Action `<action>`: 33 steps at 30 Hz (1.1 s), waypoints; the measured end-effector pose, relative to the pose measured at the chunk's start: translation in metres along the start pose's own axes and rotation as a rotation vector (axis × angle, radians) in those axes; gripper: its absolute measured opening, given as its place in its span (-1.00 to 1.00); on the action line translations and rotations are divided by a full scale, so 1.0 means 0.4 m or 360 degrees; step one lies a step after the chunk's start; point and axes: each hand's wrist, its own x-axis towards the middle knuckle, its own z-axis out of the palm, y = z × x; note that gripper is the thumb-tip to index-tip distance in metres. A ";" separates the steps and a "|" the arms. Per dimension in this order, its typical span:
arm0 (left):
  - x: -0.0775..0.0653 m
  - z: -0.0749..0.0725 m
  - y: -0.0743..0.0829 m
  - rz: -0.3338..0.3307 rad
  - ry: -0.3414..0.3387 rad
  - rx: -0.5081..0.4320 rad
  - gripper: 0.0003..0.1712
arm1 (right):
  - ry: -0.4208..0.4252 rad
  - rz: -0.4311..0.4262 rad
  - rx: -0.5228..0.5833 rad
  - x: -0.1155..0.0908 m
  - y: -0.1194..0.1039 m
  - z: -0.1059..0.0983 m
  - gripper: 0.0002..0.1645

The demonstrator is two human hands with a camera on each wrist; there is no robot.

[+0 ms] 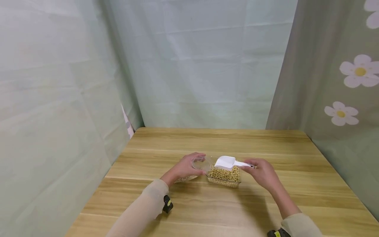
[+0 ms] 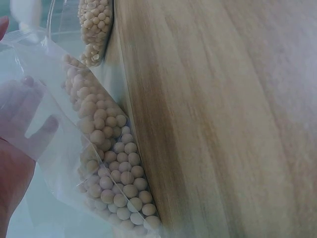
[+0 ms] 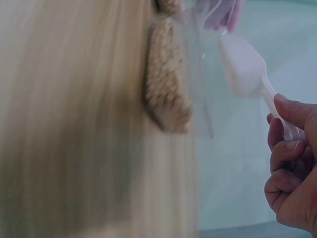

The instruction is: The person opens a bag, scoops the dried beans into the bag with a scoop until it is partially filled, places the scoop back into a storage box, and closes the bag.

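My left hand (image 1: 187, 167) grips a clear plastic bag (image 2: 54, 163) near its top and keeps the mouth spread. Round tan beans (image 2: 121, 183), like soybeans, fill the lower part of the bag, which stands on the table. In my right hand (image 1: 262, 171) is the handle of a white scoop (image 1: 225, 162), pinched between thumb and fingers. The scoop is held above a clear plastic box (image 1: 223, 181) of the same yellow beans (image 1: 225, 173), its tip pointing toward the bag. What lies in the scoop's bowl is hard to tell.
Everything stands on a wooden table (image 1: 189, 207) with light grain. Pale green cloth (image 1: 204, 65) hangs behind and to the left, and a flowered curtain (image 1: 322, 82) hangs on the right. Bag and box stand side by side, close together.
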 end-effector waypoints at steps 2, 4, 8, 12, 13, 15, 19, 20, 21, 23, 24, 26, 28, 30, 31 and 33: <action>-0.006 -0.005 0.022 0.0005 -0.0008 -0.0014 -0.20 | 0.0000 0.0027 -0.0008 -0.004 0.021 -0.002 -0.63; -0.006 -0.006 0.023 0.0002 -0.0013 -0.0021 -0.20 | -0.0011 0.0046 -0.0020 -0.010 0.039 -0.005 -0.63; 0.001 0.000 -0.003 -0.0009 -0.0011 -0.0002 -0.18 | -0.0044 0.0070 -0.0088 -0.020 0.053 -0.011 -0.70; 0.003 0.001 -0.012 -0.0003 -0.0001 -0.0004 -0.16 | -0.0091 0.0040 -0.0207 -0.021 0.040 -0.017 -0.76; 0.002 0.001 -0.012 -0.0002 0.0002 -0.0005 -0.16 | -0.0098 0.0011 -0.0255 -0.021 0.034 -0.017 -0.76; 0.002 0.001 -0.012 -0.0006 0.0004 -0.0007 -0.16 | -0.0107 -0.0036 -0.0353 -0.021 0.024 -0.015 -0.75; 0.003 0.001 -0.012 -0.0008 0.0004 0.0010 -0.18 | -0.0106 -0.0057 -0.0478 -0.016 0.010 0.004 -0.73; 0.003 0.000 -0.011 -0.0007 0.0006 0.0014 -0.19 | -0.0106 -0.0044 -0.0480 -0.013 0.008 0.011 -0.73; 0.004 0.000 -0.012 -0.0004 0.0008 0.0016 -0.19 | -0.0101 -0.0036 -0.0471 -0.010 0.008 0.020 -0.74; 0.004 0.000 -0.012 -0.0006 0.0012 0.0017 -0.20 | -0.0107 -0.0014 -0.0426 -0.004 0.009 0.040 -0.75; 0.004 0.001 -0.012 -0.0006 0.0012 0.0018 -0.20 | -0.0113 -0.0005 -0.0395 -0.001 0.011 0.051 -0.76; 0.004 0.002 -0.013 -0.0013 0.0010 0.0010 -0.19 | -0.0107 -0.0009 -0.0327 0.004 0.015 0.072 -0.78; 0.005 0.003 -0.013 -0.0019 0.0005 0.0001 -0.18 | -0.0085 -0.0040 -0.0270 0.008 0.021 0.090 -0.79; 0.005 0.004 -0.015 -0.0026 0.0002 -0.0007 -0.17 | -0.0045 -0.0082 -0.0233 0.010 0.027 0.103 -0.81; 0.005 0.004 -0.016 -0.0028 0.0002 -0.0011 -0.17 | -0.0021 -0.0099 -0.0222 0.010 0.030 0.107 -0.82; 0.006 0.005 -0.017 -0.0024 0.0005 -0.0007 -0.17 | 0.0007 -0.0114 -0.0193 0.010 0.034 0.112 -0.82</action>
